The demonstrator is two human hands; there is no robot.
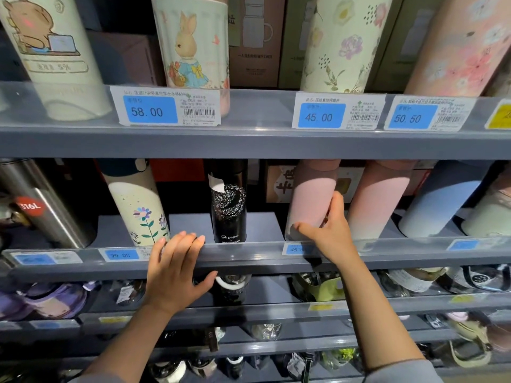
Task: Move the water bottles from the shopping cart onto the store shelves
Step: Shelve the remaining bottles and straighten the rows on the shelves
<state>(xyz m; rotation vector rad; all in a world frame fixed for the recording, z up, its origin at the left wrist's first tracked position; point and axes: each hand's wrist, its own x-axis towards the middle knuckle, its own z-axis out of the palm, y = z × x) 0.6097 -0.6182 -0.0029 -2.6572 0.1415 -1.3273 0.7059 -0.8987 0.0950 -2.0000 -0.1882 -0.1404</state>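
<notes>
A pink water bottle [309, 197] stands on the middle shelf [249, 252], right of centre. My right hand [329, 233] wraps its lower part, thumb in front and fingers on its right side. A second pink bottle [378, 197] stands just to its right. A black Pepsi bottle [229, 205] stands at the centre, and a cream bottle with painted flowers [138, 208] is left of it. My left hand [177, 272] rests on the shelf's front rail, fingers over the top and thumb under it, between those two. The shopping cart is out of view.
The upper shelf [249, 142] carries tall printed bottles, boxes and price tags of 58.00, 45.00 and 50.50. A steel flask [47, 205] stands at the left of the middle shelf, pale blue bottles [439, 200] at the right. Lower shelves hold several wrapped bottles.
</notes>
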